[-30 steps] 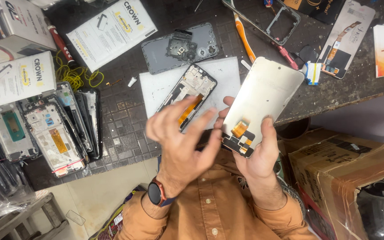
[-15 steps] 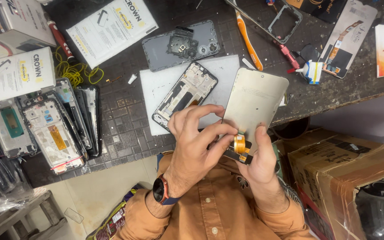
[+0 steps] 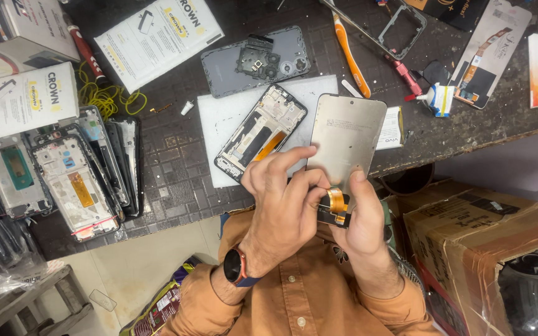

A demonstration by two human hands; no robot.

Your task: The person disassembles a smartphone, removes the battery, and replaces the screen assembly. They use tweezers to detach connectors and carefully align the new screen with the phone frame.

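Head view, looking down over the table (image 3: 175, 186) edge. The right hand (image 3: 359, 227) grips a phone display panel (image 3: 347, 137) by its lower end, back side up, thumb pressed on the grey rear face; the panel is held tilted above the table edge, clear of the surface. An orange flex cable (image 3: 336, 200) with a dark connector plate sits at the panel's lower edge. The left hand (image 3: 281, 205) is closed around that lower end, with its fingertips pinching at the flex cable and index finger raised above the panel. A dark wristwatch (image 3: 235, 266) with a red rim is on the left wrist.

On the table just beyond the hands lies a white mat (image 3: 219, 124), carrying an opened phone frame (image 3: 259, 130) with a black border and an orange strip inside. Behind it rests a grey phone back cover (image 3: 250, 62) with a camera module piece lying on it. An orange-handled tool (image 3: 350, 56) lies diagonally to the right of the back cover. To the left stand several stacked phone frames (image 3: 76, 180), a coil of yellow wire (image 3: 110, 96) and white boxes (image 3: 20, 102). A small glue tube (image 3: 434, 96) lies near the table's right end. A brown cardboard box (image 3: 468, 249) stands below the table, beside the person's right arm.
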